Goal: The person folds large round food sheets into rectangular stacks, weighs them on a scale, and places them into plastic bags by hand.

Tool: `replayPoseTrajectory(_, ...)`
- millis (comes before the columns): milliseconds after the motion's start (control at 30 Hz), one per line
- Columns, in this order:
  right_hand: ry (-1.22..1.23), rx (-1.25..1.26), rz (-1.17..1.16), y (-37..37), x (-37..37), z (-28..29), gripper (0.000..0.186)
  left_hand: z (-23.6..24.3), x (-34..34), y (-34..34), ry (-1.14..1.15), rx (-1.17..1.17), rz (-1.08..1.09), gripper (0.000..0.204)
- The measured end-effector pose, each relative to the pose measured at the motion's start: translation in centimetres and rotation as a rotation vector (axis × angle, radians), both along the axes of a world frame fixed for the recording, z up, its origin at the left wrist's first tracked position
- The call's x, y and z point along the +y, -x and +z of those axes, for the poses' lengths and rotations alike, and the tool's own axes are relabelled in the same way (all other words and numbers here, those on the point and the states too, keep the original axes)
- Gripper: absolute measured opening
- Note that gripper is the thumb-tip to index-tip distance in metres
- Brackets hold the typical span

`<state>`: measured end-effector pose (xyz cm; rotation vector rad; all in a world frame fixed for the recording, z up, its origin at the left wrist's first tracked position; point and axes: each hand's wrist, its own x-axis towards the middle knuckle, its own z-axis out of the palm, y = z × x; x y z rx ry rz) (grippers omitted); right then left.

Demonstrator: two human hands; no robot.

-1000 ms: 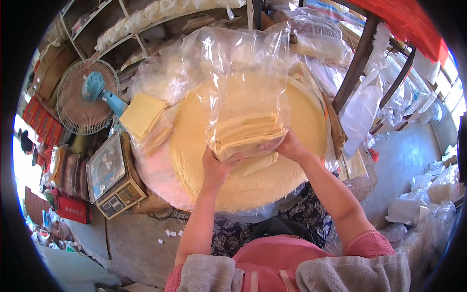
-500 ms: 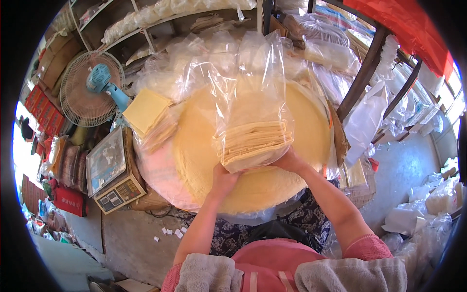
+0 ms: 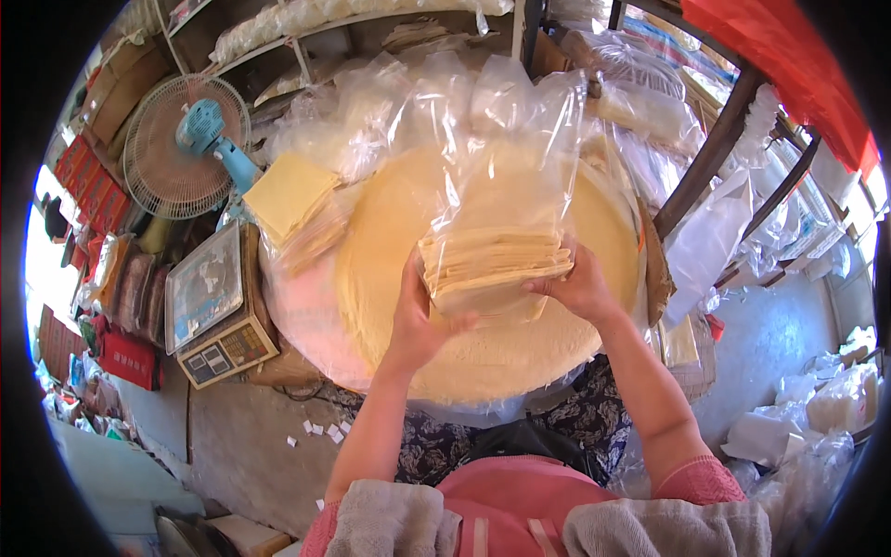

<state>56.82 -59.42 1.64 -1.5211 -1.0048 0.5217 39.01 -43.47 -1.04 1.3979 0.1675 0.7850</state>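
Note:
Both my hands hold a clear plastic bag (image 3: 506, 176) with a thick stack of pale yellow folded sheets (image 3: 492, 255) at its bottom, above a large round layer of yellow sheets (image 3: 492, 362). My left hand (image 3: 422, 311) is against the bag's left side, fingers partly hidden, thumb slightly blurred. My right hand (image 3: 580, 283) grips the right end, thumb on the near face of the stack. The bag's long upper part extends away from me over other crumpled plastic. A smaller pile of square yellow sheets (image 3: 290, 195) lies at the left of the round layer.
A fan (image 3: 186, 139) and a digital scale (image 3: 209, 297) stand to the left. Shelving with bagged goods (image 3: 362, 23) runs along the back. A dark wooden post (image 3: 705, 158), red plastic (image 3: 780, 51) and piled bags (image 3: 835, 399) are on the right.
The bagged stack first dipped toward me, then rose again. My hands have moved up its two sides, and my left thumb now stands out from the bag. The view has shifted slightly.

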Motion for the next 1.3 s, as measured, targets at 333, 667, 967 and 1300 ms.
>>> replayPoseTrajectory(333,0.295,-0.213,-0.06,-2.0,-0.6,-10.0,0.062,-8.7,0.4,0.6,-0.089,0.391,0.042,0.063)
replayPoseTrajectory(667,0.156,-0.124,-0.021,-0.2,-1.7,-3.0,0.055,-3.2,0.6,2.2,-0.021,0.204,-0.04,0.045)
replayPoseTrajectory(967,0.086,-0.512,-0.128,-2.3,-0.6,-12.9,0.043,-8.5,0.2,0.2,-0.157,0.357,0.129,0.041)
replayPoseTrajectory(1300,0.01,0.46,-0.142,0.3,-0.7,-10.3,0.061,-7.0,-1.4,1.2,-0.075,0.645,0.287,0.052)
